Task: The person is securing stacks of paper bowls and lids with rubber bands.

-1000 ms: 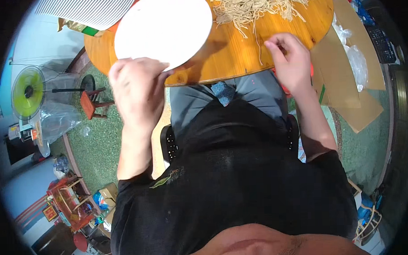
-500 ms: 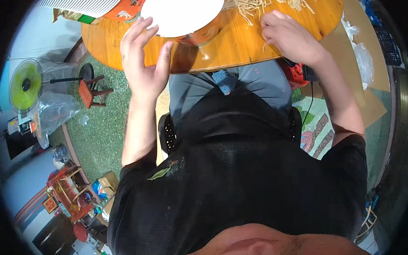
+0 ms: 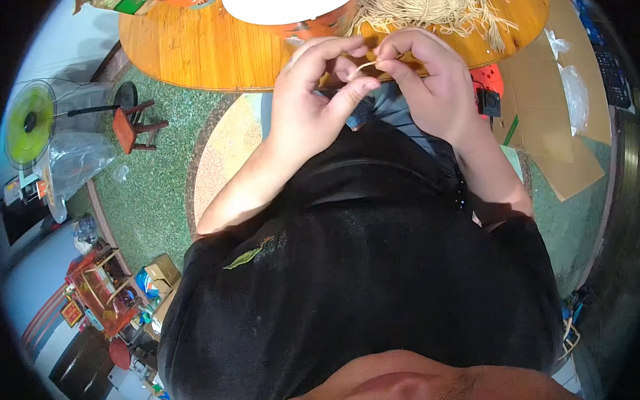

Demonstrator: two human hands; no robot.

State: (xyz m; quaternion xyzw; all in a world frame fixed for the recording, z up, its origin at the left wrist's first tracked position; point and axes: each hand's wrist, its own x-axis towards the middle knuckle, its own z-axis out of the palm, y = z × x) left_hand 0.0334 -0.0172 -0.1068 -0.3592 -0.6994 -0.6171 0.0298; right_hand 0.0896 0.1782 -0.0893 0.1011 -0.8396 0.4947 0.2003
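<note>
Just off the table's near edge, my two hands come together around a short piece of thin beige cord [image 3: 367,65]. My right hand [image 3: 434,87] pinches it between thumb and index finger. At its other end, the curled fingers of my left hand [image 3: 313,94] close on it, with the thumb held apart; the exact contact is partly hidden. A loose heap of the same beige cord [image 3: 433,9] lies beyond my right hand on the wooden table [image 3: 188,53]. Beyond my left hand stands an orange container [image 3: 331,25] with a white round top [image 3: 292,3].
A green-and-gold package [image 3: 126,3] sits at the table's far left. On the floor stand a small red stool [image 3: 126,130] and a green fan [image 3: 30,122]. To the right are flattened cardboard [image 3: 538,101], a red object [image 3: 486,80] and clear plastic bags [image 3: 574,99].
Both hands have drawn in toward each other and nearer my body. The left has moved right and closed on the cord. The table now sits higher in view.
</note>
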